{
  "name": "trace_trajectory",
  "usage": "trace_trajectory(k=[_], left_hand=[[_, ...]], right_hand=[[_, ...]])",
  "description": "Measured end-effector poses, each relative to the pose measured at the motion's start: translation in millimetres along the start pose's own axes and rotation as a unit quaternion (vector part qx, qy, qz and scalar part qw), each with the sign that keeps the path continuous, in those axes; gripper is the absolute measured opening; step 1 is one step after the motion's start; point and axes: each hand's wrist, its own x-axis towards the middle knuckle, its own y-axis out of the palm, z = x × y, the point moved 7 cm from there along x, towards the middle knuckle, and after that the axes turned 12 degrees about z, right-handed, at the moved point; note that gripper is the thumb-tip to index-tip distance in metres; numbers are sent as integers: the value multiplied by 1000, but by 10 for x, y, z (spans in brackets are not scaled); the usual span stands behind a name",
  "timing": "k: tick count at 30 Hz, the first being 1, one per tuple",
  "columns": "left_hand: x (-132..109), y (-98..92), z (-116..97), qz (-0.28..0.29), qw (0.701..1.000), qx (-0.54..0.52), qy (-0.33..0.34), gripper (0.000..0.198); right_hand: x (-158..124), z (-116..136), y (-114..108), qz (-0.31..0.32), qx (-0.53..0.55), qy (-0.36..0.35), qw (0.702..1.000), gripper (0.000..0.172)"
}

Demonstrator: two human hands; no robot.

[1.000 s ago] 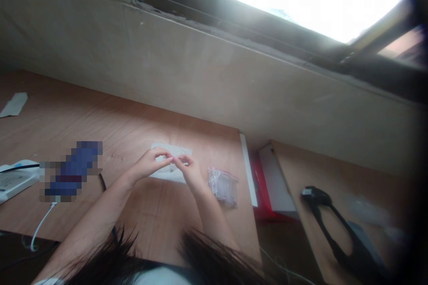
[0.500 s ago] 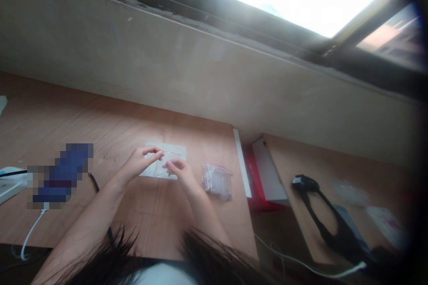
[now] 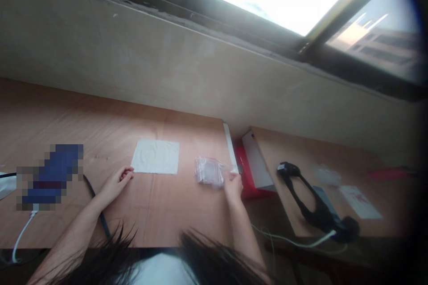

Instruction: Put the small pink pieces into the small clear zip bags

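My left hand (image 3: 117, 183) rests on the plywood table (image 3: 110, 129) with loosely curled fingers, holding nothing, just off the lower left corner of a white sheet (image 3: 155, 156). My right hand (image 3: 233, 186) is to the right of a small clear zip bag (image 3: 209, 171), which holds something hard to make out. Its fingertips reach the lower end of a long white strip (image 3: 230, 148) along the table's edge. Whether they grip that strip, I cannot tell.
A pixelated blue object (image 3: 50, 178) lies at left beside a black cable (image 3: 96, 200). Past the table's right edge stand a red and white box (image 3: 256, 164) and a lower board (image 3: 321, 151) with a black strap device (image 3: 310, 200), a white cable and papers. A window lies above.
My hands have come apart. They were close together over the white sheet; the left has drawn back to its lower left corner, and the right has moved right past the zip bag.
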Motion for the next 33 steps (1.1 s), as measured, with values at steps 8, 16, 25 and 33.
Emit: trace_trajectory(k=[8, 16, 25, 33], left_hand=[[-27, 105, 211, -17, 997, 42, 61, 31], [27, 133, 292, -29, 996, 45, 66, 29], [-19, 115, 216, -35, 996, 43, 67, 29], [-18, 116, 210, -42, 996, 51, 59, 28]], right_hand=[[-219, 259, 472, -96, -227, -89, 965, 43], [-156, 714, 802, -138, -250, -103, 953, 43], [-179, 785, 591, -155, -212, -110, 959, 51], [-807, 1311, 1069, -31, -260, -349, 900, 42]])
